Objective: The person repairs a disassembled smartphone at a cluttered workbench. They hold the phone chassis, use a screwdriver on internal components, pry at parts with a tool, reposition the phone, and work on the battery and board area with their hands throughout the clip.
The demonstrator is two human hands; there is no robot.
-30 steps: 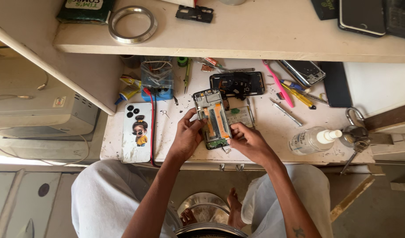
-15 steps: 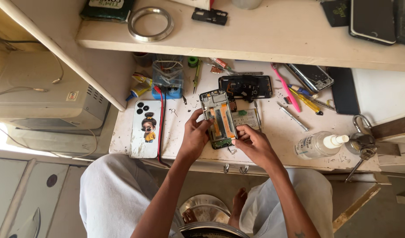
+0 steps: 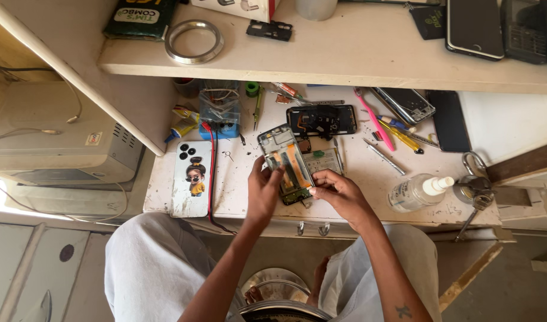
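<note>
An opened phone (image 3: 287,163) with its back off lies on the white workbench (image 3: 351,206), orange flex cables showing inside. My left hand (image 3: 263,189) grips its left edge. My right hand (image 3: 339,194) pinches at its lower right corner with the fingertips. Whether a small tool or part sits between those fingers is too small to tell. A black back frame (image 3: 321,120) and a small metal board (image 3: 323,160) lie just behind the phone.
A phone with a cartoon case (image 3: 192,177) and a red cable (image 3: 212,173) lie at the left. Screwdrivers, pink tool (image 3: 375,121), a clear bottle (image 3: 415,191) and keys (image 3: 474,185) sit at the right. A shelf above holds a metal ring (image 3: 194,41) and phones (image 3: 473,27).
The camera view has shifted slightly. Both hands stay on the opened phone, with my right fingers still working at its lower right corner.
</note>
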